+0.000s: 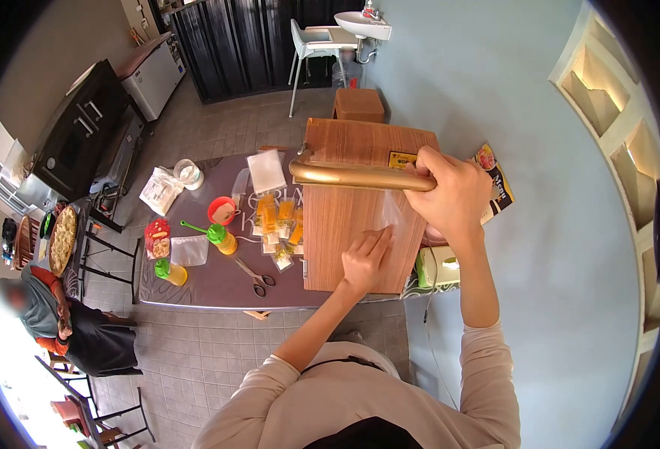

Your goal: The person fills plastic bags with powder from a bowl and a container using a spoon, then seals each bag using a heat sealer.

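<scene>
In front of me on the table stands a wood-grain box-like device (330, 247) with a long gold-coloured handle bar (360, 176) across it. My right hand (453, 187) is wrapped around the right end of that bar. Below the bar, a clear plastic bag (390, 209) lies against the wood-grain surface. My left hand (367, 258) has its fingers together on the bag's lower part. Left of the device are several small packets with orange contents (270, 217). Scissors (256, 278) lie near the table's front edge.
On the dark table (289, 288) are yellow bottles with green tops (222, 239), a red bowl (223, 210), a stack of plastic sheets (267, 172) and a white tub (188, 173). A green tissue box (438, 267) sits at right. Another person (68, 322) stands at far left.
</scene>
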`<state>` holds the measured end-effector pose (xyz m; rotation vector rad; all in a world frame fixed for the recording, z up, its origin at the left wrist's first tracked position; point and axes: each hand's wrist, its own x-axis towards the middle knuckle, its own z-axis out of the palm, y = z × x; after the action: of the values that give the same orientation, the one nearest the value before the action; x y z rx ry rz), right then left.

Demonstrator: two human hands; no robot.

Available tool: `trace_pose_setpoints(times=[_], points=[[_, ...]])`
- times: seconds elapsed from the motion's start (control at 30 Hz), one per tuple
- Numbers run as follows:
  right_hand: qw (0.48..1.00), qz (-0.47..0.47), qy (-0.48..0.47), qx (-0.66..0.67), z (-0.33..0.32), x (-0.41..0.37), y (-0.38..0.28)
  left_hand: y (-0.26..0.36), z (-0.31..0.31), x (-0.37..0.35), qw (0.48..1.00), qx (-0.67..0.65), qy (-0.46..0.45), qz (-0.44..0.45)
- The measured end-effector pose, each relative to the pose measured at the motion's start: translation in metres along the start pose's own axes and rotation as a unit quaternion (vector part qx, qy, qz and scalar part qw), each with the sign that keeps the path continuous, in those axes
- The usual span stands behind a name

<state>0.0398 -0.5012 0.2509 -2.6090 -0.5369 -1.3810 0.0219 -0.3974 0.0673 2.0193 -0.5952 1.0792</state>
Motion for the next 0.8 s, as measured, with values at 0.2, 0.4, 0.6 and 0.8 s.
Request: trace_pose_setpoints(times=[0.2,0.4,0.6,0.8], points=[[1.0,-0.001,-0.005,0.005,0.0,-0.002,0.0,0.003,-0.001,0.002,0.999,-0.043,0.003,-0.016],[1.0,-0.007,0.003,0.008,0.001,0.0,0.0,0.009,0.0,-0.005,0.996,-0.077,-0.017,0.032],[1.0,-0.006,0.002,0.008,0.0,-0.004,-0.001,-0.007,-0.007,-0.015,0.974,-0.147,-0.021,-0.171],[0.999,0.005,-0.028,0.041,-0.003,-0.017,-0.007,-0.039,-0.047,-0.014,0.72,-0.486,0.121,-0.48]])
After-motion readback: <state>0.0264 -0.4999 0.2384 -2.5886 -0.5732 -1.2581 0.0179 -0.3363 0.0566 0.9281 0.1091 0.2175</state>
